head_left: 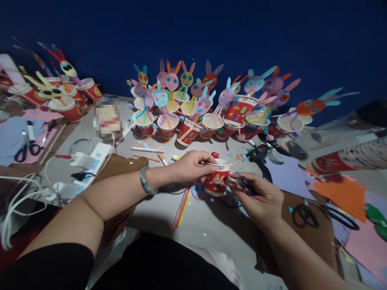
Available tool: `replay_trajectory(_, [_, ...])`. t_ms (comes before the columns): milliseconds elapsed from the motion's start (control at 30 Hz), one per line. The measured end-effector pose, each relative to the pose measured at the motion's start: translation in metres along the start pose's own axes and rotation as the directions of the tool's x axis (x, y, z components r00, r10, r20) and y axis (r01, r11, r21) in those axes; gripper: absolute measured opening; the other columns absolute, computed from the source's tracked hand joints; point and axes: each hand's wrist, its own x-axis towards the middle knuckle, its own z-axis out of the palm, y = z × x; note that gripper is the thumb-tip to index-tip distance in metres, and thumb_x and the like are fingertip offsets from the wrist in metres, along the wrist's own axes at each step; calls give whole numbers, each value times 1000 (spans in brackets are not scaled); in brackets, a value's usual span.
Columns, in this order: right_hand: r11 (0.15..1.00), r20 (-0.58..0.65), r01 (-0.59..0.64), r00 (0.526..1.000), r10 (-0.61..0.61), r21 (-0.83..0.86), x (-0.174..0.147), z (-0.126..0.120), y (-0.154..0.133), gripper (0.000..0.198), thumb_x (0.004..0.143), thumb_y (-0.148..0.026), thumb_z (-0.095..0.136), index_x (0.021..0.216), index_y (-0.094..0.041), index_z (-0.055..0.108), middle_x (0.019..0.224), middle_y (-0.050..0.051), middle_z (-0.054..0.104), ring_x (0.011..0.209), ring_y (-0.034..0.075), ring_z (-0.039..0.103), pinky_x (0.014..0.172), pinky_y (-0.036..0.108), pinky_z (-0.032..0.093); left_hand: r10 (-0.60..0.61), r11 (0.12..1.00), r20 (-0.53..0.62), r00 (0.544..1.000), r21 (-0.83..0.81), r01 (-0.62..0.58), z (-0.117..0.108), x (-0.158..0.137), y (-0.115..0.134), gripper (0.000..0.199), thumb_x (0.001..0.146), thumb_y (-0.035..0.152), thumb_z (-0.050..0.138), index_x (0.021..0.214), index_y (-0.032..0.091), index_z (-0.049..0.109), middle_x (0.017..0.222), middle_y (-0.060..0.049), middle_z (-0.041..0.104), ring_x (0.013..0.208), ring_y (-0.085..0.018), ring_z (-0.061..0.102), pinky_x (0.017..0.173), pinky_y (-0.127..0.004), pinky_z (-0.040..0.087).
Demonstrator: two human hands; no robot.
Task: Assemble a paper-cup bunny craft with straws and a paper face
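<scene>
My left hand [196,166] is closed on a red paper cup [216,183] with a white rim, fingers at its upper edge. The cup is nearly upright, with a colourful printed figure facing me. At its right side is my right hand [256,197], its fingers closed round a small tool with a dark purple part [247,186]. Fingers hide much of this tool, so its kind does not show clearly. On the table below the cup lie a pink-red strip [179,213] and a yellow strip [184,209].
Several paper cups [168,125] with rabbit-like paper heads stand along the blue wall [193,32]. Black-handled scissors [305,215] lie at right near orange paper [341,193] and a stack of cups [353,159]. A power strip [98,159] and white cables [15,201] lie at left.
</scene>
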Motion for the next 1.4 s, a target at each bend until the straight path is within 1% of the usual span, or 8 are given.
replay_trajectory(200, [997, -54, -69, 996, 67, -24, -2, 12, -3, 11, 79, -25, 73, 89, -21, 72, 76, 3, 76, 60, 17, 69, 57, 27, 55, 153, 979, -40, 987, 142, -146, 11, -3, -7, 18, 88, 29, 60, 87, 11, 64, 66, 1, 61, 57, -8, 57, 55, -19, 42])
replay_trajectory(467, [991, -102, -109, 990, 100, -82, -4, 16, -7, 7, 82, -27, 69, 85, -21, 71, 71, 4, 75, 55, 17, 66, 53, 28, 54, 352, 829, -15, 936, 470, -303, 12, -6, -5, 12, 86, 20, 61, 86, 14, 71, 81, -5, 71, 75, -12, 61, 71, -23, 44])
replay_trajectory(567, [994, -82, -80, 994, 74, -80, -4, 15, -7, 6, 82, -25, 67, 86, -21, 70, 70, 2, 73, 55, 16, 65, 53, 27, 52, 354, 822, 0, 935, 477, -311, 11, -6, -4, 13, 87, 21, 61, 86, 14, 72, 82, -5, 72, 77, -13, 62, 73, -23, 45])
replay_trajectory(767, [999, -5, -14, 1000, 14, -33, -2, 9, -7, 5, 85, -25, 63, 81, -22, 62, 63, -1, 67, 49, 12, 59, 49, 23, 47, 248, 919, 26, 968, 309, -244, 12, -7, -2, 18, 89, 27, 60, 89, 12, 69, 71, -3, 68, 64, -11, 62, 63, -21, 46])
replay_trajectory(1000, [998, -31, -32, 999, 30, -48, -3, 13, -5, 4, 86, -25, 62, 83, -22, 61, 62, -2, 65, 48, 12, 57, 48, 23, 46, 401, 795, 25, 916, 486, -362, 9, -7, 2, 14, 88, 24, 62, 84, 14, 71, 81, -6, 71, 78, -13, 63, 75, -24, 45])
replay_trajectory(1100, [994, -85, -96, 992, 92, -48, -4, 14, -3, 7, 88, -27, 61, 84, -22, 60, 66, 0, 66, 50, 12, 56, 49, 24, 46, 322, 865, -18, 947, 411, -286, 9, -6, 1, 14, 88, 25, 62, 83, 13, 69, 73, -3, 68, 68, -11, 60, 67, -22, 44])
replay_trajectory(1200, [990, -118, -136, 984, 130, -43, -3, 11, 0, 9, 90, -29, 61, 85, -21, 60, 67, 0, 65, 50, 12, 54, 50, 25, 45, 173, 970, -58, 983, 181, -160, 9, -5, -1, 18, 88, 30, 62, 86, 12, 65, 64, 1, 62, 56, -8, 57, 56, -19, 44])
replay_trajectory(1400, [994, 80, 25, 997, -17, -106, 5, -2, 8, 23, 87, -43, 66, 84, -21, 63, 63, -2, 62, 49, 11, 52, 48, 24, 41, 66, 996, -111, 992, -47, -72, 8, -4, 2, 27, 87, 37, 65, 91, 10, 63, 58, 1, 60, 49, -7, 57, 47, -17, 46])
